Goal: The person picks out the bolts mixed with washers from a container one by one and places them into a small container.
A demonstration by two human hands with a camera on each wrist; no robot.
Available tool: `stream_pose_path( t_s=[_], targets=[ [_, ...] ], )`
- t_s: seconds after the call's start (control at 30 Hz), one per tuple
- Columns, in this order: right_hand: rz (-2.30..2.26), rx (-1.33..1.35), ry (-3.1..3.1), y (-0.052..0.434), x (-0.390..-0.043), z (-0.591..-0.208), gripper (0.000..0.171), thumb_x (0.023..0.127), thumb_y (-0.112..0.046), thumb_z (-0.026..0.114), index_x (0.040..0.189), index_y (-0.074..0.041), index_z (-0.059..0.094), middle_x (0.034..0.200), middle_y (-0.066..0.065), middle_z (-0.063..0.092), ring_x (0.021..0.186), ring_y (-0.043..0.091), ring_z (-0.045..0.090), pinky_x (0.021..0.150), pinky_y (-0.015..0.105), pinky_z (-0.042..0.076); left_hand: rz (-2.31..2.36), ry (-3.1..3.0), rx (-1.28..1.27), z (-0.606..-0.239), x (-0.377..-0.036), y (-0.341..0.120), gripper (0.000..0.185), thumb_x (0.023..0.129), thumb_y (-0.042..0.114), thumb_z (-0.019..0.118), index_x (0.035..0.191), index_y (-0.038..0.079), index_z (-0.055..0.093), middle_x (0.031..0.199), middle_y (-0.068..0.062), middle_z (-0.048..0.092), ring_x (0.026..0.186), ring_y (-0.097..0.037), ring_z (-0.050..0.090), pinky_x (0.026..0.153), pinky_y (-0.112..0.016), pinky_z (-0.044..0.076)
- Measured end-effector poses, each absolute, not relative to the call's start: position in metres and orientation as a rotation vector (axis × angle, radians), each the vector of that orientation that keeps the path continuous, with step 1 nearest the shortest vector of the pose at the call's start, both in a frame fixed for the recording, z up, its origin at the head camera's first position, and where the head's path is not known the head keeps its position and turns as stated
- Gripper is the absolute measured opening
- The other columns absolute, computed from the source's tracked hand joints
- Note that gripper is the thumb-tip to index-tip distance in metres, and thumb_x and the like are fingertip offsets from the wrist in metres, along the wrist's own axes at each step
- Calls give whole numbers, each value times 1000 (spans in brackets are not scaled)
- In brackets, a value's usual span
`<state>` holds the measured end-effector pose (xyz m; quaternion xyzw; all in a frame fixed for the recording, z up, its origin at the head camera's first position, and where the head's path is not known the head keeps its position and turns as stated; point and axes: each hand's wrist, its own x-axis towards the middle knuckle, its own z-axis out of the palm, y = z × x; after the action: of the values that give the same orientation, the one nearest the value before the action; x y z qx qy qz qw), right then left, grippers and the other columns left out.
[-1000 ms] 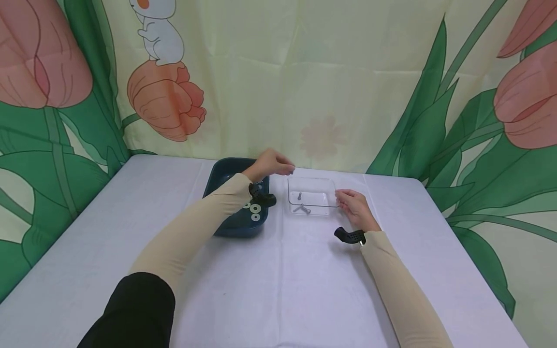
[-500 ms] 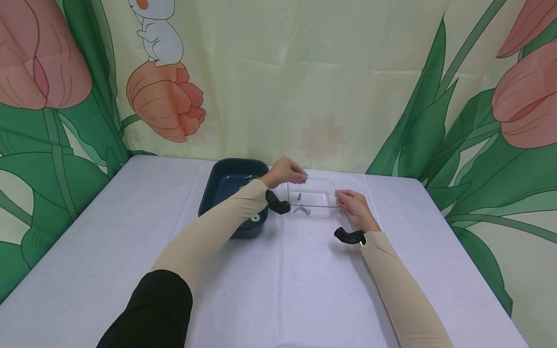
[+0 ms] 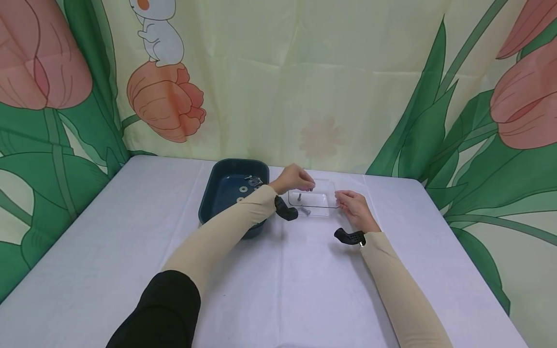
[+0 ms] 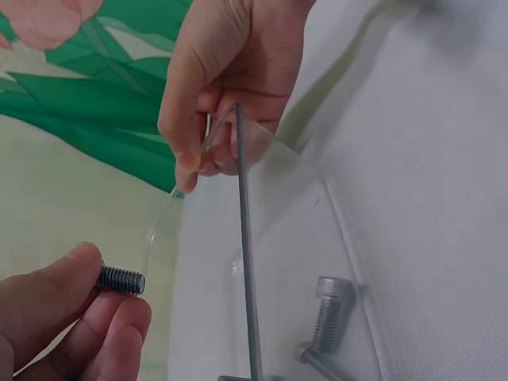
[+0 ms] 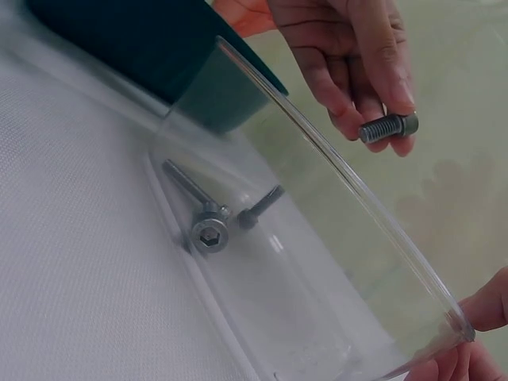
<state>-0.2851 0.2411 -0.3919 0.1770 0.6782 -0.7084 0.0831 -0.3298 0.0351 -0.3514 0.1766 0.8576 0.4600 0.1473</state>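
Observation:
A clear plastic tray [image 3: 324, 200] sits at the middle of the table and holds three grey bolts [image 4: 327, 314]. My left hand [image 3: 306, 185] hovers over the tray's left end. It pinches a short threaded bolt [image 4: 121, 280] between thumb and fingers, which also shows in the right wrist view as the bolt [image 5: 387, 127]. My right hand [image 3: 343, 197] pinches the tray's right rim [image 4: 208, 143]. Two of the bolts in the tray [image 5: 208, 228] lie crossed near its left end.
A dark blue tray [image 3: 210, 198] stands just left of the clear one, with washers [image 3: 241, 199] and small metal parts [image 3: 251, 181] inside. The white table [image 3: 278, 280] ends at a flower-print curtain [image 3: 304, 87] close behind both trays.
My left hand has moved right from above the blue tray to above the clear tray, carrying the bolt. My right hand has stayed on the clear tray's rim.

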Motion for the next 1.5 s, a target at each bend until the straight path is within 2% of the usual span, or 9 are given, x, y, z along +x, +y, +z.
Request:
stream_pose_path(
  t_s=[0.27,0.53,0.73,0.9,1.3,1.5],
  targets=[
    [-2114,521,2014,243,-286,-395,23,92,-13,57,114,-6,54,82,-9,58,76,5,52,70,12,48,1304,2472,522,-356,-326,41,20,85,12,68,102,1,72,99,-14,72,88,-20,68,81,-26,56],
    [-2109,537,2018,241,-287,-396,19,92,-13,57,111,-9,55,84,-8,58,76,5,52,70,12,49,1297,2454,501,-361,-329,45,19,85,12,68,101,3,72,98,-12,72,94,-26,67,87,-31,55],
    [-2100,543,2025,242,-288,-397,29,93,-14,56,120,-6,53,87,-8,57,78,6,51,71,12,49,1297,2468,489,-362,-329,47,21,84,14,69,102,4,72,100,-12,71,91,-23,67,85,-29,55],
    [-2100,552,2024,243,-288,-397,31,92,-14,57,122,-6,52,88,-7,56,79,7,51,72,11,49,1286,2481,502,-360,-329,46,22,85,15,69,104,4,71,100,-12,71,90,-22,68,81,-25,56],
    [-2112,558,2012,242,-287,-396,21,92,-13,57,113,-9,55,88,-6,56,76,6,51,69,12,48,1262,2452,524,-350,-328,25,24,86,14,67,107,2,69,104,-14,70,94,-23,68,85,-29,55],
    [-2089,560,2027,243,-287,-395,27,93,-14,57,119,-7,53,94,-4,55,79,6,51,72,12,48,1198,2498,559,-339,-328,11,24,88,16,66,108,3,69,104,-13,70,95,-23,67,84,-27,55]
  ],
)
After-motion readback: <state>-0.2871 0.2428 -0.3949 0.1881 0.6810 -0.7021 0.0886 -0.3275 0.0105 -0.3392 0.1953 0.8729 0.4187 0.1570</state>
